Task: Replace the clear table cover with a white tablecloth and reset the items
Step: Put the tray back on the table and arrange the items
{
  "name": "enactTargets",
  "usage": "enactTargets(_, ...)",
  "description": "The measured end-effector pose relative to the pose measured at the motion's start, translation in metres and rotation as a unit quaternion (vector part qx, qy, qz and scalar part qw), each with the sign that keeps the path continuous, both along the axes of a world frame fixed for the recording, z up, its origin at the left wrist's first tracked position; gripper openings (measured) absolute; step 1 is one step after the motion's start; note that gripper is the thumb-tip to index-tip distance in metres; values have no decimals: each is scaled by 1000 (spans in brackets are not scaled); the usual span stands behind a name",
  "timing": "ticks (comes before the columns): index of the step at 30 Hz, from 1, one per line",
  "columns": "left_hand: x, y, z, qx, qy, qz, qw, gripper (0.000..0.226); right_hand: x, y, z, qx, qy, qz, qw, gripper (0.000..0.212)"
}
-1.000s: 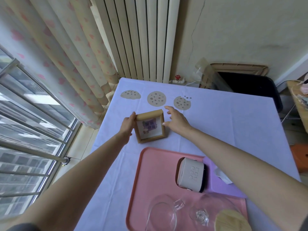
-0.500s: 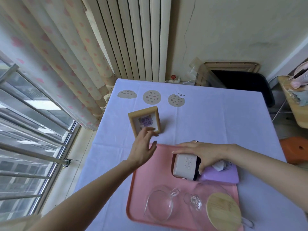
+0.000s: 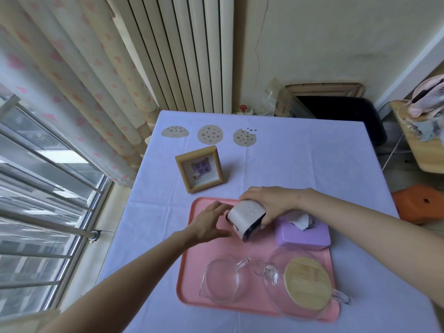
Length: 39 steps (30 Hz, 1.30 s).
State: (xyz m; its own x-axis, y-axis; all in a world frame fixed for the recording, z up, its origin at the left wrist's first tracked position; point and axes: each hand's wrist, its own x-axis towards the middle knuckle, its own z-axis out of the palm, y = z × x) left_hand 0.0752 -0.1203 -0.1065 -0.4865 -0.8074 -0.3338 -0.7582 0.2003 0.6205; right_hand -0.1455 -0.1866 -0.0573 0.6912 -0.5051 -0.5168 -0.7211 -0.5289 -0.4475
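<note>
Noted white tablecloth [image 3: 300,169] already spread over the surface, and took the pink tray [image 3: 199,267] at its near edge as landmark. Logged a glass teapot [image 3: 283,263] under a bamboo lid on the tray's near right part. Logged a purple tissue box [image 3: 302,237] at the right middle and a clear glass cup [image 3: 221,282] at the near left. Recorded wooden picture frame [image 3: 199,168] upright on the cloth, just beyond the tray's far left corner. Found the small white device [image 3: 245,216] lifted and tilted above the tray's far middle, just left of the tissue box, dark face turned toward the tray's near side. Cannot tell long axis under the grip. Saw right hand [image 3: 269,203] clamped over the device from the right, fingers curled round it. Saw left hand [image 3: 209,224] at the device's left end, fingers spread apart and holding nothing; cannot tell contact. Judged step in hand: moving the device off the tray onto the cloth. Judged right hand as carrier, left placed to steady, with open cloth beyond and to the right of the tray.
</note>
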Motion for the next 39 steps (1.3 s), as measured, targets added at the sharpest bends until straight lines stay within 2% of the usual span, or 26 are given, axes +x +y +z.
enactTargets(2,5,-4,4,5,35,44,998,89,-1,-4,5,50,-48,-99,993,71)
enactTargets(4,9,-9,10,18,77,97,992,93,-6,-10,9,101,-82,-183,975,60)
enactTargets(8,5,-23,28,84,127,136,979,79,-15,-19,18,170,-125,-287,934,40)
enactTargets(11,0,-30,33,101,147,154,972,67,-19,-22,20,199,-140,-325,914,34)
enactTargets(14,-7,-36,36,94,136,185,969,65,-20,-28,19,174,-145,-337,914,41)
enactTargets(20,-9,-54,25,11,-2,177,984,94,-8,-55,4,-39,-111,-386,915,68)
enactTargets(24,-4,-60,16,8,-41,167,985,93,4,-74,-12,-76,-71,-375,921,80)
enactTargets(27,-2,-56,10,15,-28,174,984,85,12,-79,-19,-71,-63,-351,932,81)
enactTargets(29,-2,-54,7,20,-15,174,984,65,15,-80,-25,-68,-53,-330,940,82)
enactTargets(32,-10,-53,4,25,19,173,984,36,11,-77,-26,-48,-51,-314,947,98)
enactTargets(35,-28,-50,7,43,25,144,988,29,-7,-67,-22,-39,-69,-319,944,100)
enactTargets(39,-62,-44,16,77,39,88,992,33,-52,-42,-12,-48,-94,-375,921,81)
